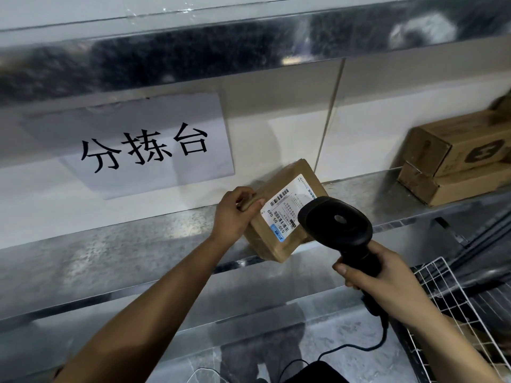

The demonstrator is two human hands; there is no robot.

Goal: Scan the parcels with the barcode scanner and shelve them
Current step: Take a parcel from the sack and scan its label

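A small brown cardboard parcel (276, 239) with a white shipping label (282, 211) rests tilted on the metal shelf (124, 244), its front corner past the shelf's edge. My left hand (235, 214) grips the parcel's left side. My right hand (387, 280) holds the handle of a black barcode scanner (337, 222), whose head hovers just over the label's right part and hides it. A cable (359, 348) hangs from the scanner's handle.
Two stacked brown boxes (456, 158) sit on the same shelf at the right. A paper sign (143, 147) with black characters hangs on the back wall. A white wire basket (453, 299) stands at the lower right. Another metal shelf (249, 59) runs overhead.
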